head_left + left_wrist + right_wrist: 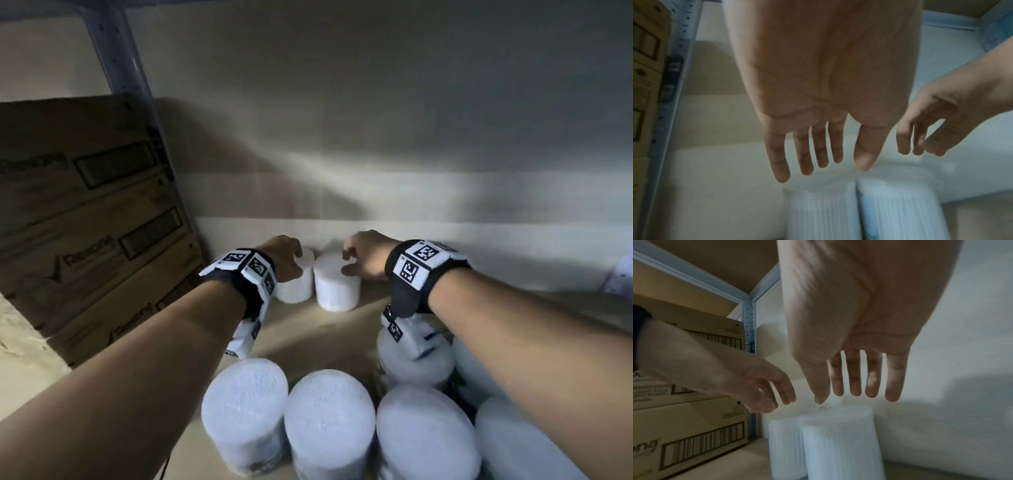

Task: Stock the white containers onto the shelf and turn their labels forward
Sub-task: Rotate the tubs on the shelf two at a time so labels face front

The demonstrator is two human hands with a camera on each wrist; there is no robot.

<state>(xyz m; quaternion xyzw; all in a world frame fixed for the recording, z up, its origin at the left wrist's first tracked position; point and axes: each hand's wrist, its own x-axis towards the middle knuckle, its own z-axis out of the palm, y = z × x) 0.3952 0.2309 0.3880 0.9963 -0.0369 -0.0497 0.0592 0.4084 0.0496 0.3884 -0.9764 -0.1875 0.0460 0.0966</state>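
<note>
Two white ribbed containers stand side by side at the back of the shelf: the left one point(295, 284) point(820, 211) point(784, 443) and the right one point(337, 287) point(894, 207) point(840, 443). No label shows on their facing sides. My left hand point(287, 260) point(836, 162) hovers over the left container, fingers straight and holding nothing. Over the right container my right hand point(356, 260) point(838, 394) does the same, fingers loose, its thumb tip close above the lid. Several more white containers point(245, 411) stand in a cluster at the near edge of the shelf, under my forearms.
Stacked cardboard boxes point(85, 222) point(688, 426) fill the left end of the shelf, against a perforated metal upright point(116, 51) point(749, 324). The brown shelf board point(308, 342) is bare between the back pair and the near cluster. A pale wall point(411, 205) closes the back.
</note>
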